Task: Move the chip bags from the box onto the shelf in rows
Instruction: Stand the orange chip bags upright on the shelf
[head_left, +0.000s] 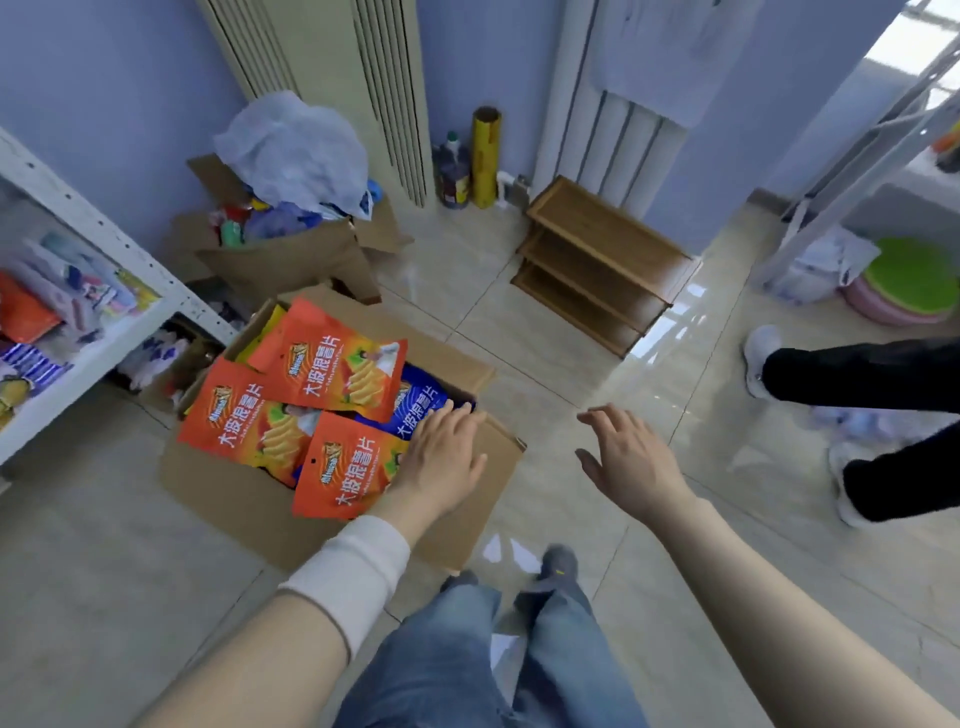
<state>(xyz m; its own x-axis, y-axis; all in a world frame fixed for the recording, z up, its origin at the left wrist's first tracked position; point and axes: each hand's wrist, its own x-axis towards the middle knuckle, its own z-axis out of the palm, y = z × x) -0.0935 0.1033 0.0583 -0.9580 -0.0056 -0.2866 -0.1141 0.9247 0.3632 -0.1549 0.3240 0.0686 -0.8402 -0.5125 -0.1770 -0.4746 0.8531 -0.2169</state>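
An open cardboard box (228, 488) stands on the floor ahead of me, left of centre. Three orange chip bags lie on top: one at the back (332, 358), one at the left (244, 415), one at the front (343, 465). A blue chip bag (421, 408) shows at the right, and a yellow one (270, 325) peeks out at the back. My left hand (441, 452) lies flat with fingers apart over the box's right side, beside the front orange bag and blue bag, gripping nothing. My right hand (628, 452) hovers open above the floor, right of the box. The white metal shelf (104, 234) stands at the left.
The shelf holds assorted packets. A second cardboard box (291, 260) stuffed with plastic bags sits behind the chip box. A low wooden rack (597, 265) stands by the wall. Another person's legs (883, 415) are at the right. Coloured basins (909, 286) sit far right.
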